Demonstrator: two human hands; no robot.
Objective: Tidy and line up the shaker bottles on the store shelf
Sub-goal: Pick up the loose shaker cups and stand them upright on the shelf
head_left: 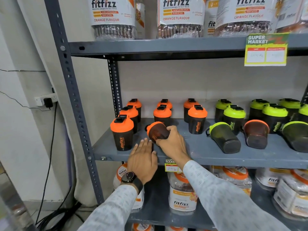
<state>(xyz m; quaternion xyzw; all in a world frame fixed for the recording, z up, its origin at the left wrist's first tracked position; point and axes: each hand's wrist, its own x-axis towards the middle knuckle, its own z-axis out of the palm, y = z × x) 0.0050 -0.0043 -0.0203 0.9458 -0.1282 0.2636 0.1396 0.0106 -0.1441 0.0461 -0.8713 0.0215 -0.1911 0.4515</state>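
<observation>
On the grey middle shelf [208,155] stand several upright orange-lidded shaker bottles, the nearest one [122,132] at the front left. My right hand [171,142] is shut on a tipped orange-lidded shaker [156,130] that lies on its side, lid pointing back left. My left hand [142,157] hovers flat and open just below it at the shelf's front edge. Further right lie a tipped green-lidded shaker [224,137], a tipped orange-lidded shaker [256,133] and another tipped green-lidded shaker [296,135]. Upright green-lidded shakers [234,117] stand behind them.
The shelf above [150,47] carries large fitfizz jars [113,17] and a supermarket price tag [265,50]. Jars [182,195] fill the shelf below. A perforated steel upright [73,100] bounds the left side; a wall socket with plug [46,100] and cables are further left.
</observation>
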